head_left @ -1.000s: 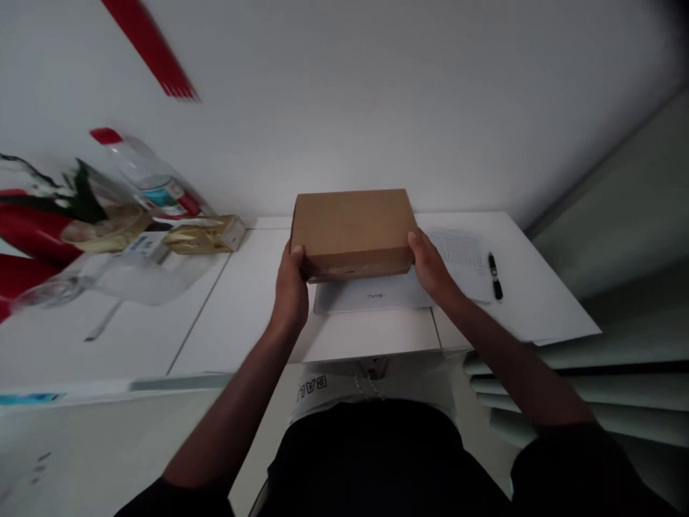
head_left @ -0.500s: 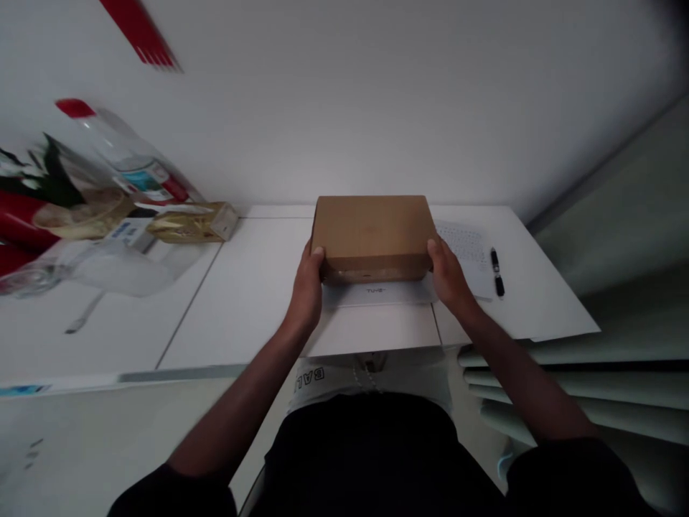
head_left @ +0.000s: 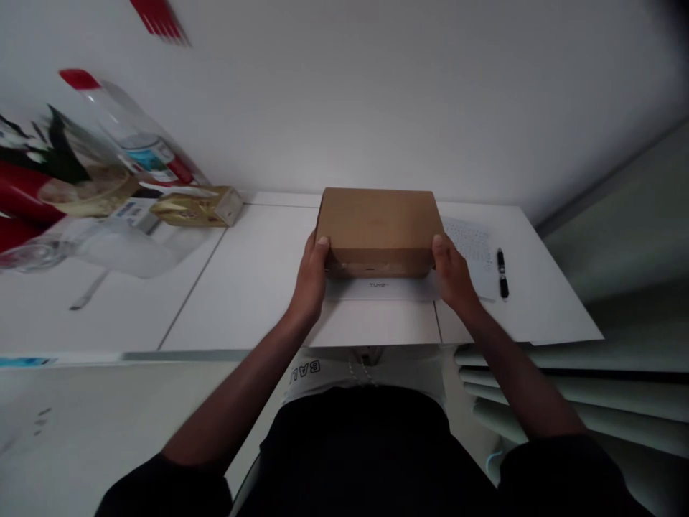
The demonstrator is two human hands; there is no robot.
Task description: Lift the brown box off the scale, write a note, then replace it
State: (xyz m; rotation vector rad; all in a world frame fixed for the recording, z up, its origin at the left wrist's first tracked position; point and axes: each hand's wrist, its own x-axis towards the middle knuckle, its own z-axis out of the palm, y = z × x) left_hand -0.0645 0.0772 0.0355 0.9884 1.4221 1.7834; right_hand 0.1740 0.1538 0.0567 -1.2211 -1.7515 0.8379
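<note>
Bottom of frame: the person's dark top and pale waistband, both forearms reaching up toward mid-frame. Left hand (head_left: 311, 281) grips the left end of a brown cardboard box (head_left: 380, 226), thumb lying on the top near the front corner, remaining fingers wrapped around the side. Right hand (head_left: 455, 276) grips the right end in the same way, thumb on top. The box sits at centre frame, closed, top face level, its front edge over a flat white item (head_left: 383, 289) bearing small dark lettering; whether the box rests on that item or is held just above it cannot be told from this angle. All of this is on a white table (head_left: 242, 287). Right of the box: a printed sheet (head_left: 474, 248), partly under the box's corner, and a black pen (head_left: 502, 273) just beside the sheet. Upper left of frame, well apart: a gold carton (head_left: 197, 208) lying flat, and behind it a clear bottle (head_left: 126, 133) with a red cap, blurred.
</note>
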